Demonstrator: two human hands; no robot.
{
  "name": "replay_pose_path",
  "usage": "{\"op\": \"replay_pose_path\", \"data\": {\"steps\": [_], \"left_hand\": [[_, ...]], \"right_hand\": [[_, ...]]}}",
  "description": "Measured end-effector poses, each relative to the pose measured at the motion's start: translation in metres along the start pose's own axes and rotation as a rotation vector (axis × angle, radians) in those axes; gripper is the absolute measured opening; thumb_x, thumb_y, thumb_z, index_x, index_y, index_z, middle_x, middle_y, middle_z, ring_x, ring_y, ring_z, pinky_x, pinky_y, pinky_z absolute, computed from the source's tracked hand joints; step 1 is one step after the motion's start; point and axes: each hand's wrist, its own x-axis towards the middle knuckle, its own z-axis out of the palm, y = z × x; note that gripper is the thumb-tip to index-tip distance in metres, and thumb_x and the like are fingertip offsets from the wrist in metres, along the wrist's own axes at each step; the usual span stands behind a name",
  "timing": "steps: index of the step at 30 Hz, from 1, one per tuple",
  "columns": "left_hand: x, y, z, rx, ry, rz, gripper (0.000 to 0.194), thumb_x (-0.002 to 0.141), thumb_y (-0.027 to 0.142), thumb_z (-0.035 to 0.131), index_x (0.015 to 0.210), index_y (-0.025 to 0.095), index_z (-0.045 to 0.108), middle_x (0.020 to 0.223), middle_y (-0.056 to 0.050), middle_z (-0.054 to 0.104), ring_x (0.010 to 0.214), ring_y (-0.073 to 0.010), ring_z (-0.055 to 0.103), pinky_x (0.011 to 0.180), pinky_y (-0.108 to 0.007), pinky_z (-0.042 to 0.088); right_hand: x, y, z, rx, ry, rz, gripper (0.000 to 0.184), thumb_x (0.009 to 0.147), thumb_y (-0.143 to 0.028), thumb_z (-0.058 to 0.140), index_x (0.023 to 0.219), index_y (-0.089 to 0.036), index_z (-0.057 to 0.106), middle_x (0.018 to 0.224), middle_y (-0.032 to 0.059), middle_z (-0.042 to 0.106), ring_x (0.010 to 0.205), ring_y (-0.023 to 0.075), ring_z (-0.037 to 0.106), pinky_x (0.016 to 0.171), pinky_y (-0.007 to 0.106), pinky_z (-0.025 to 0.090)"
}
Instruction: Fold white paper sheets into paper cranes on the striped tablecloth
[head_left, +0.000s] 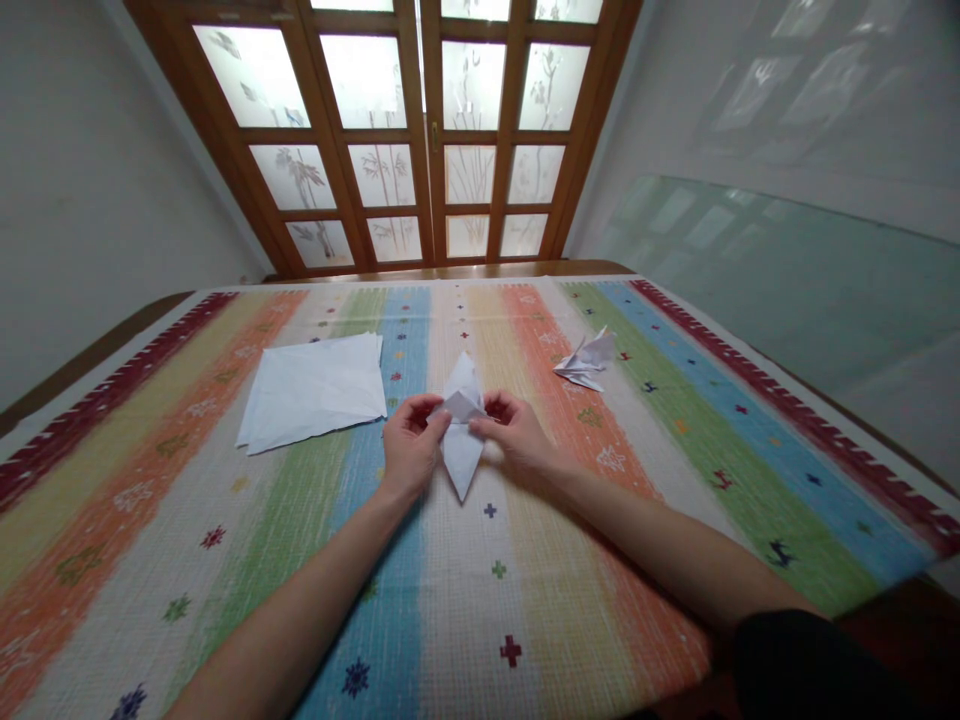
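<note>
A sheet of white paper folded into a long diamond (462, 462) is held just over the middle of the table, one point toward me and one away. A smaller folded flap shows across its centre. My left hand (414, 440) pinches its left edge between thumb and fingers. On the opposite edge, my right hand (517, 430) grips it the same way, thumb on top. The fingertips under the paper are partly hidden.
Left of my hands lies a stack of white paper sheets (319, 390). A finished-looking folded paper figure (586, 360) rests to the right. A striped, patterned cloth (480, 600) covers the table. Beyond it stand wooden doors (420, 150) with frosted panes.
</note>
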Motion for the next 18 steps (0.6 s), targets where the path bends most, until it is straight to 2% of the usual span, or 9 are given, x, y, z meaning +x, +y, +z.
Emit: {"op": "replay_pose_path", "data": {"steps": [4, 8, 11, 15, 18], "left_hand": [[-0.001, 0.0, -0.001, 0.047, 0.036, 0.048, 0.023, 0.067, 0.028, 0.073, 0.084, 0.018, 0.063, 0.078, -0.001, 0.067, 0.069, -0.0129, 0.06, 0.064, -0.024, 0.048], [-0.002, 0.001, -0.001, 0.091, 0.072, 0.103, 0.022, 0.068, 0.027, 0.072, 0.085, 0.018, 0.061, 0.076, 0.0, 0.063, 0.068, -0.0121, 0.059, 0.064, -0.024, 0.048], [-0.002, -0.001, -0.001, 0.071, 0.092, 0.094, 0.022, 0.067, 0.025, 0.073, 0.082, 0.018, 0.058, 0.074, 0.002, 0.061, 0.066, -0.0111, 0.057, 0.064, -0.023, 0.047], [0.001, -0.004, 0.0, 0.018, 0.088, 0.021, 0.021, 0.065, 0.027, 0.073, 0.076, 0.019, 0.057, 0.072, 0.002, 0.061, 0.064, -0.0108, 0.057, 0.062, -0.023, 0.046], [0.001, -0.005, 0.0, -0.046, 0.0, -0.068, 0.026, 0.065, 0.034, 0.075, 0.079, 0.019, 0.058, 0.074, 0.001, 0.064, 0.066, -0.0125, 0.06, 0.063, -0.025, 0.048]], "right_hand": [[-0.003, -0.001, 0.004, -0.018, 0.051, -0.029, 0.04, 0.058, -0.031, 0.084, 0.089, -0.023, 0.061, 0.086, 0.0001, 0.066, 0.074, 0.0144, 0.062, 0.069, 0.03, 0.052], [-0.003, -0.001, 0.006, -0.031, 0.137, -0.011, 0.04, 0.055, -0.032, 0.086, 0.084, -0.022, 0.062, 0.077, 0.0, 0.066, 0.068, 0.015, 0.062, 0.065, 0.03, 0.053], [-0.004, -0.002, 0.007, -0.022, 0.17, -0.05, 0.041, 0.055, -0.038, 0.087, 0.083, -0.022, 0.062, 0.075, -0.0005, 0.065, 0.066, 0.0147, 0.06, 0.063, 0.029, 0.051], [-0.009, -0.007, 0.01, 0.055, 0.093, -0.066, 0.042, 0.071, -0.06, 0.073, 0.088, -0.023, 0.066, 0.078, 0.002, 0.066, 0.068, 0.0153, 0.061, 0.065, 0.03, 0.051], [-0.012, -0.01, 0.012, 0.084, 0.002, -0.013, 0.04, 0.077, -0.061, 0.067, 0.084, -0.022, 0.068, 0.074, 0.0023, 0.065, 0.067, 0.0157, 0.06, 0.067, 0.032, 0.052]]}}
